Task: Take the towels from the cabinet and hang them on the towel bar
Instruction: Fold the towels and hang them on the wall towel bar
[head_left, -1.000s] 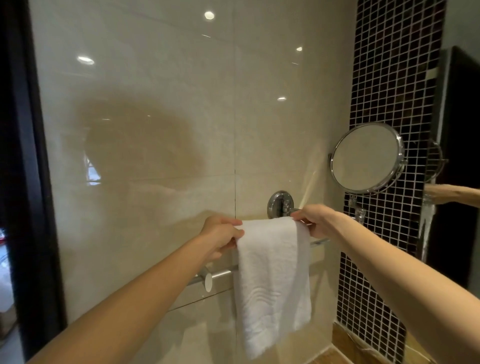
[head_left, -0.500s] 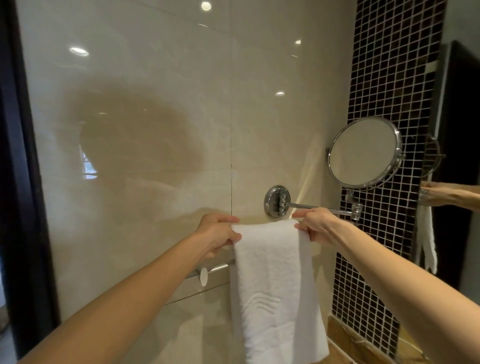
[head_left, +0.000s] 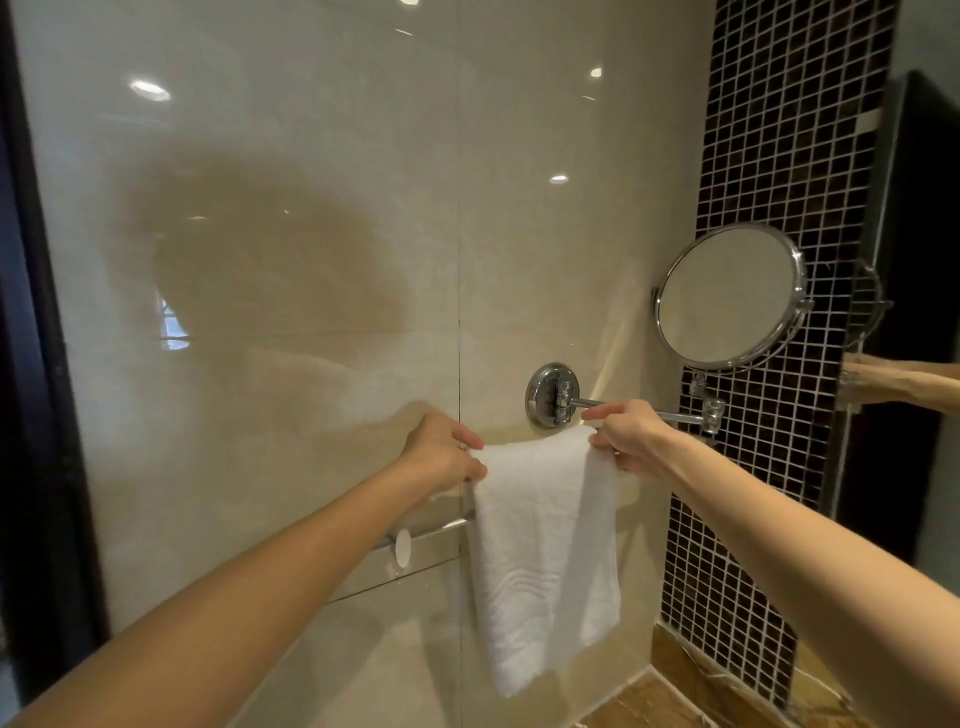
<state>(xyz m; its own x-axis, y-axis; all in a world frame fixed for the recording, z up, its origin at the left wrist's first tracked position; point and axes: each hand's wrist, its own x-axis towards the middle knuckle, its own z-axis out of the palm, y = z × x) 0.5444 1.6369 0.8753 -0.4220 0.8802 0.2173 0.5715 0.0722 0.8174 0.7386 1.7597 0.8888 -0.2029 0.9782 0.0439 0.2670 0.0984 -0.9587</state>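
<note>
Left hand (head_left: 447, 457) and right hand (head_left: 631, 441) each pinch a top corner of the white towel (head_left: 545, 561), which looks soft, light and limp, best gripped along this upper edge.

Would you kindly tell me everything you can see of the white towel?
The white towel looks like soft terry cloth with a wavy woven band in its lower half. It hangs straight down in front of the towel bar. The left hand grips its top left corner, the right hand its top right. Whether it rests on the bar is hidden.
</note>
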